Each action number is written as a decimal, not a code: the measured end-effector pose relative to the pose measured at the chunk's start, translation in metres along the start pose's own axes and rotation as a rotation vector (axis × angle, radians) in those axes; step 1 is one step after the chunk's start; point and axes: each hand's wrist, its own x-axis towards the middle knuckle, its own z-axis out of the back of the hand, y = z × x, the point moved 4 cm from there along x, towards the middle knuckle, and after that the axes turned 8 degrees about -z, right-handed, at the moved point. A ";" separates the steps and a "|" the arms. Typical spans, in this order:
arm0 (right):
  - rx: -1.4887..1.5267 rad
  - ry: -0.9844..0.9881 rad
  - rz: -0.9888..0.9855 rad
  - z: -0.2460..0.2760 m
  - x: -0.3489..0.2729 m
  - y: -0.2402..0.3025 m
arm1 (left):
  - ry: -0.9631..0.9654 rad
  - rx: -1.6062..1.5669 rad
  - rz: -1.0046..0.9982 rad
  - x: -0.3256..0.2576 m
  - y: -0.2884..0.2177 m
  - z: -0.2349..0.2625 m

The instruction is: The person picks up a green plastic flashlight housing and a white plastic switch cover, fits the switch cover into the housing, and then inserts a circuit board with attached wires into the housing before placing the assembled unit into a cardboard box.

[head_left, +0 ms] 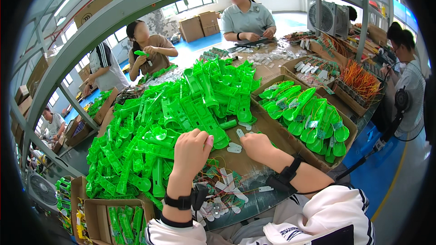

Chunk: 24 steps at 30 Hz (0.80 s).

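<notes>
My left hand (pixel 193 150) is raised in a curled grip at the near edge of a big heap of green plastic shells (pixel 150 129). The rounded end of one long green shell (pixel 220 139) shows just beyond its thumb. What the fingers hold, if anything, is hidden. To the right, my right hand (pixel 260 147) is closed, its fingertips pinching at a small white oval piece (pixel 240 133) over the brown cardboard. Beside it lie more white oval pieces (pixel 234 148). Small circuit boards with thin wires and white pieces (pixel 227 185) are scattered between my forearms.
A cardboard box (pixel 318 161) of green shells with wired boards stands right. Behind it are boxes of orange wires (pixel 361 79) and white parts. A box (pixel 97 204) with green shells sits near left. Coworkers sit across the table; a black fan (pixel 404 100) stands right.
</notes>
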 end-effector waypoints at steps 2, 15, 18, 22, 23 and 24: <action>-0.068 -0.039 -0.005 -0.009 -0.002 0.002 | -0.066 -0.091 0.075 -0.010 -0.009 0.012; -0.071 -0.047 -0.049 -0.021 -0.010 0.002 | -0.657 -0.619 -0.033 -0.025 -0.012 0.085; -0.016 -0.090 -0.037 -0.024 -0.009 0.004 | -0.788 -0.562 -0.091 -0.039 -0.010 0.110; 0.033 -0.107 0.009 -0.020 -0.009 0.008 | -0.882 -0.566 -0.022 -0.055 0.015 0.111; 0.057 -0.111 0.022 -0.019 -0.010 0.008 | -0.886 -0.576 -0.016 -0.057 0.024 0.111; 0.044 -0.102 0.014 -0.019 -0.010 0.007 | -0.835 -0.436 0.016 -0.058 0.034 0.109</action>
